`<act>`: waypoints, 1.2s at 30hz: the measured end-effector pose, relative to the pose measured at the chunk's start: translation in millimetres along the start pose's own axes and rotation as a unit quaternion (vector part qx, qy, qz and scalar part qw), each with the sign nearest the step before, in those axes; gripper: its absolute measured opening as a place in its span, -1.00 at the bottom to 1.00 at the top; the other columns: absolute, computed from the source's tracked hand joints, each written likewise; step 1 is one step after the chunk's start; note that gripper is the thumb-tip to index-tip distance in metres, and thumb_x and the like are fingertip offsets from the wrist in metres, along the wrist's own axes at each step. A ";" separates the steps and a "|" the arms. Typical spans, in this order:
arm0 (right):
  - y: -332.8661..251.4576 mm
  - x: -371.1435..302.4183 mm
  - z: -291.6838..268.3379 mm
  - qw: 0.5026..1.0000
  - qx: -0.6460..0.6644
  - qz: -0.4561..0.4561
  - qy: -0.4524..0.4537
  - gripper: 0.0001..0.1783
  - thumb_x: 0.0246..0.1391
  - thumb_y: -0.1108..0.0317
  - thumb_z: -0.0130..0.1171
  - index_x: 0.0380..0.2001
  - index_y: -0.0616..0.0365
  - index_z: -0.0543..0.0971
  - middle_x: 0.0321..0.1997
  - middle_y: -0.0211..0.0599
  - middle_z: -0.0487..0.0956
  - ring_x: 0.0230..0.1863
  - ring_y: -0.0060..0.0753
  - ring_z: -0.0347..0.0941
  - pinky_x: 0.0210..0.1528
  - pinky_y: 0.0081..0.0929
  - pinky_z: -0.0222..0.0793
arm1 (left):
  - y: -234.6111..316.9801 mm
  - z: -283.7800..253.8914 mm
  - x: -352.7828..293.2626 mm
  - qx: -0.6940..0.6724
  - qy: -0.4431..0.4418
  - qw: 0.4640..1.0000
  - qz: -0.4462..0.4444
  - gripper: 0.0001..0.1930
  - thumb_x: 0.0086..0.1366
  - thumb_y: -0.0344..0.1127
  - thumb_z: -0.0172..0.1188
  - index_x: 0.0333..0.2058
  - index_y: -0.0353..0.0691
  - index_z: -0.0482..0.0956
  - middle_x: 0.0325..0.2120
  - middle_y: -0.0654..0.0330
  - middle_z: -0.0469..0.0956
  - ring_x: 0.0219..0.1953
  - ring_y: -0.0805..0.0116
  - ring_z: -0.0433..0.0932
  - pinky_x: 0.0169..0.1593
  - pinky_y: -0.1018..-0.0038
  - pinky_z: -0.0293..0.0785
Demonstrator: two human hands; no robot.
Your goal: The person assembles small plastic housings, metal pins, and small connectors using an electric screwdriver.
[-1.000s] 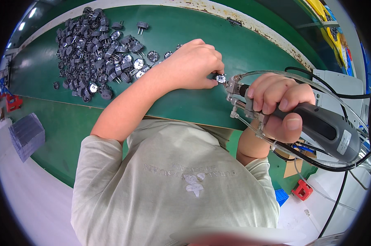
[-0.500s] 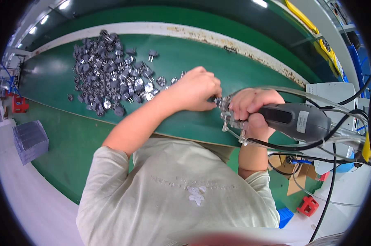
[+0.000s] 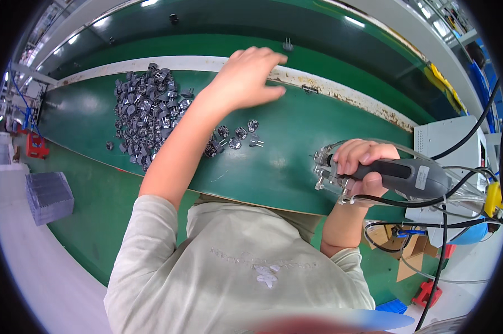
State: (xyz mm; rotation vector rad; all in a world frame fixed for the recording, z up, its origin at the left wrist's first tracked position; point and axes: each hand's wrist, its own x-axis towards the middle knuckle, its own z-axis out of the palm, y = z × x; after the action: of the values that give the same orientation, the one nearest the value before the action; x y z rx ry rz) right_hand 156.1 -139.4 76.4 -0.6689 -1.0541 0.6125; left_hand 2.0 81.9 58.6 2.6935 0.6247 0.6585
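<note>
Fingers spread, the left hand (image 3: 246,77) hovers with a pronged component (image 3: 287,45) just beyond its fingertips; the right hand (image 3: 364,160) grips a gray tool (image 3: 410,177).

I counted two bare hands (image 3: 246,78), one corded grey tool (image 3: 410,176), one heap of dark parts (image 3: 146,114) too crowded to number, at least five loose parts (image 3: 241,133) to its right, and one pronged part (image 3: 287,46) beyond one rusty rail (image 3: 346,92).
</note>
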 end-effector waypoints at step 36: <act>-1.2 7.9 -7.7 0.995 -0.030 -0.048 -0.083 -0.63 0.18 0.04 0.13 -0.29 0.13 0.38 -0.59 -0.32 0.46 -0.65 -0.40 0.40 -0.47 -0.30 0.43 | 49.5 47.4 -60.6 -0.028 -0.137 0.984 0.109 -0.68 -0.04 -0.21 0.38 -0.27 -0.16 0.68 -0.34 0.29 0.53 -0.20 0.32 0.47 -0.03 0.39 0.33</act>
State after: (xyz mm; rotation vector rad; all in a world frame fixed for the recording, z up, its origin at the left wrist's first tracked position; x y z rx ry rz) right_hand 166.2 -135.9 79.2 -0.6246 -1.2557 0.5611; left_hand -6.3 1.8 14.9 2.7528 0.2406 0.3388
